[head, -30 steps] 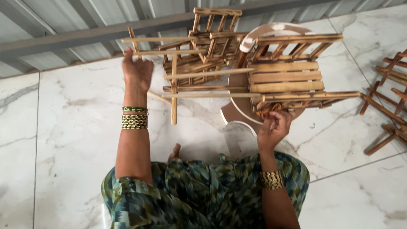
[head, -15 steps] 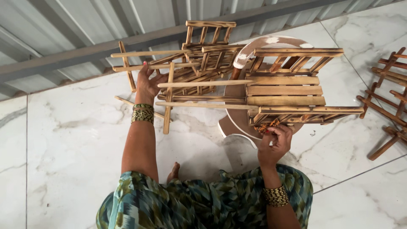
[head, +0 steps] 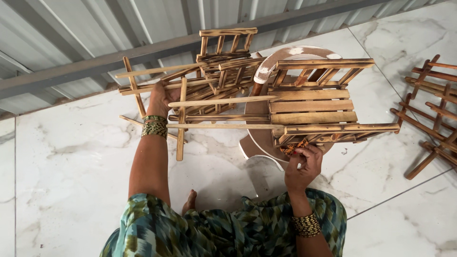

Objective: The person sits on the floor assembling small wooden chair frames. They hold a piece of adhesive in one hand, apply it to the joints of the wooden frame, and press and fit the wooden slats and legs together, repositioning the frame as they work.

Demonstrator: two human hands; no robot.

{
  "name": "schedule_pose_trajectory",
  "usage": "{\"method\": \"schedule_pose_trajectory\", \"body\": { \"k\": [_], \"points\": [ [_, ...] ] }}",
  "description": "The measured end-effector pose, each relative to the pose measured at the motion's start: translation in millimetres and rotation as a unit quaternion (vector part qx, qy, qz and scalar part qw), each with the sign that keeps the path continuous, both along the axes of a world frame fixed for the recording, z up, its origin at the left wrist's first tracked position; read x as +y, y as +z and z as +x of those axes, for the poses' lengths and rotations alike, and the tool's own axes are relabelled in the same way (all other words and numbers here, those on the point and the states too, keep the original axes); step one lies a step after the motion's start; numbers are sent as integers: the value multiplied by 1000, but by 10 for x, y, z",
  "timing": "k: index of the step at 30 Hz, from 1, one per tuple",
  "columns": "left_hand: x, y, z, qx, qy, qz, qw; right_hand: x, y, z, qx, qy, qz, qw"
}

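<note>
From above, the marble floor (head: 71, 157) is pale and glossy with grey veins, and a grey corrugated metal wall (head: 95, 33) runs along its far edge. To the right lies a separate stack of dark, scorched wooden frames (head: 431, 119), well apart from the work. A white plastic stool (head: 259, 143) stands in the middle and carries the slatted wooden frame (head: 312, 107), whose flat light-brown slats lie side by side with burnt-edged rails around them. Long thin poles (head: 223, 126) reach leftward from it across a heap of similar frame pieces (head: 223, 66), which crowds the space behind. The left hand (head: 162, 97) is closed around a stick in that heap, bangles at the wrist. The right hand (head: 302, 162) pinches with curled fingers at a small orange-brown bit under the frame's near rail. A bare foot (head: 190, 202) shows below.
</note>
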State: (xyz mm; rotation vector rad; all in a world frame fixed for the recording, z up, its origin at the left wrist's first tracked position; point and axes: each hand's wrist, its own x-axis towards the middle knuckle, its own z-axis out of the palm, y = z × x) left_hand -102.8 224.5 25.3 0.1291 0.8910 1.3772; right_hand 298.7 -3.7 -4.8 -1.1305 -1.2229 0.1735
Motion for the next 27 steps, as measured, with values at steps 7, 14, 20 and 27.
{"method": "schedule_pose_trajectory", "body": {
  "k": [7,14,20,27],
  "points": [
    [-108,-21,23,18,-71,46,996,8,-4,-16,16,16,1,1000],
    [-76,142,-40,47,11,103,993,7,-15,-4,-9,0,-5,1000],
    [-183,206,-87,85,24,110,990,7,-6,-33,3,10,-1,1000],
    [-262,550,-119,87,126,123,980,15,-43,-18,-12,0,2,1000]
  ]
}}
